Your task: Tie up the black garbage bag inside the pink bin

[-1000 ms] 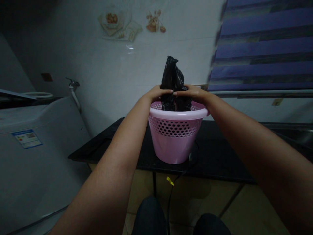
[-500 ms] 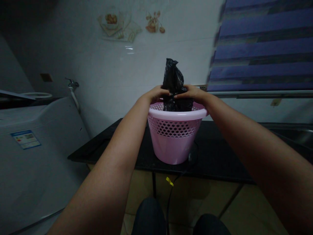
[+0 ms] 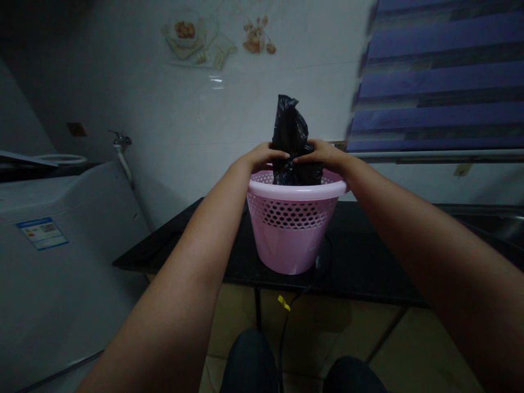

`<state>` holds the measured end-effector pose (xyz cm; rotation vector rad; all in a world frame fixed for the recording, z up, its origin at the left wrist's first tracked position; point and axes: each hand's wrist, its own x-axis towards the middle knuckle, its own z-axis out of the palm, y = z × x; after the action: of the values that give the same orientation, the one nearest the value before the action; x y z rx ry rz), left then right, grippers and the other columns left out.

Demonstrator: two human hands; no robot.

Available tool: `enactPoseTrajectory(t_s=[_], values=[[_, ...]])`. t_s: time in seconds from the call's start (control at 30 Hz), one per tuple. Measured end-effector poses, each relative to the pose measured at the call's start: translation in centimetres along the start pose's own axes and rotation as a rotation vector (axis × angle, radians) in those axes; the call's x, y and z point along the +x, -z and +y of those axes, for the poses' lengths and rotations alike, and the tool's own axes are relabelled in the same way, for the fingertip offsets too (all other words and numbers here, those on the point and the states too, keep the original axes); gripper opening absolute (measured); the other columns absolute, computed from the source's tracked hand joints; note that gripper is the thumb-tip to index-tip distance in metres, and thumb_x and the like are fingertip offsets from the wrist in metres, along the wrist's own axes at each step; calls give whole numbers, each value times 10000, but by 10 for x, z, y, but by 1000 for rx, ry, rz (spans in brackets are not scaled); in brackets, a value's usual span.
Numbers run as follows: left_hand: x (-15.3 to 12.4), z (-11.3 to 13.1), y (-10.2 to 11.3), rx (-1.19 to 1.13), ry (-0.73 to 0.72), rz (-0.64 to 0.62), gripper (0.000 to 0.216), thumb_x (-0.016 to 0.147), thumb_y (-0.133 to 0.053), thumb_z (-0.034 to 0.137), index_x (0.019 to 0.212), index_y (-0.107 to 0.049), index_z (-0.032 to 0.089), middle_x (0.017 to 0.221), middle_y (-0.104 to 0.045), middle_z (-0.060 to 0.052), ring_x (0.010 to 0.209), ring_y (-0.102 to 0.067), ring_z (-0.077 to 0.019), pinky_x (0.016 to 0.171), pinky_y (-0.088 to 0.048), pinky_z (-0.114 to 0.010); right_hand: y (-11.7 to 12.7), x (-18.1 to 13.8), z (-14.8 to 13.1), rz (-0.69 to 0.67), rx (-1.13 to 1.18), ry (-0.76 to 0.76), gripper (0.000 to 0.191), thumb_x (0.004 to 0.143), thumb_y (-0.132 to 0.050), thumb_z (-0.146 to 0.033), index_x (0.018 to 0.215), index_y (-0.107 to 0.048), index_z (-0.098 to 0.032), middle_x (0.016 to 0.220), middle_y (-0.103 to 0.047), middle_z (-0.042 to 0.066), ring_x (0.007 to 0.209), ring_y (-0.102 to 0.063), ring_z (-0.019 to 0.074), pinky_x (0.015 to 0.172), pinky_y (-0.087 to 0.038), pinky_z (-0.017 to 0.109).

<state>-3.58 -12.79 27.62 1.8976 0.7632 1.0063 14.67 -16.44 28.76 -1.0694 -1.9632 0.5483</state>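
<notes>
A black plastic bag (image 3: 289, 128) stands up out of a pink perforated basket (image 3: 286, 245), its lower part inside and hidden by the rim. From the left, my left hand (image 3: 264, 156) is closed on the bag just above the rim, thumb pointing inward. My right hand (image 3: 321, 154) grips the same bag from the right, its thumb close to the left one. The bag is pinched narrow between the two thumbs, and its loose top rises above them. Behind the bag, most of my fingers are out of sight.
The basket stands near the front edge of a black countertop (image 3: 368, 262). A black cable (image 3: 282, 338) with a yellow tag (image 3: 284, 303) hangs over that edge. At left is a washing machine (image 3: 73, 262) below a wall tap (image 3: 119, 139); at right, a sink (image 3: 491, 221).
My left thumb has shifted slightly right across the bag, nearer my right thumb. Both hands keep their hold, and the basket stays in place.
</notes>
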Motion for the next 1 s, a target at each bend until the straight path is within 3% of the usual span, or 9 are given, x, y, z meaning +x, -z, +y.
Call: enactPoseTrajectory(t_s=[0.4, 0.7, 1.0], values=[[-2, 4, -5, 18, 14, 22, 514, 607, -668, 264, 1097, -570, 148, 1149, -609, -137, 1097, -536, -278, 927, -391, -447, -2, -2, -3, 1, 21, -22, 310, 659, -650, -94, 967, -627, -106, 885, -668, 75, 872, -613, 215, 873, -479, 411], [4, -3, -5, -109, -52, 9, 478, 573, -680, 206, 1027, -601, 82, 1011, -661, -153, 967, -608, -254, 923, -405, -435, -1, 0, 0, -20, -13, -1, 323, 680, -660, -138, 1000, -628, -109, 917, -668, 72, 888, -611, 214, 866, -479, 403], [5, -3, -5, -95, -65, 42, 382, 594, -636, 187, 958, -608, 72, 940, -671, -134, 923, -617, -236, 911, -420, -418, 0, 0, 2, -11, 40, 2, 338, 654, -680, -164, 985, -642, -109, 905, -672, 77, 875, -619, 216, 876, -474, 409]])
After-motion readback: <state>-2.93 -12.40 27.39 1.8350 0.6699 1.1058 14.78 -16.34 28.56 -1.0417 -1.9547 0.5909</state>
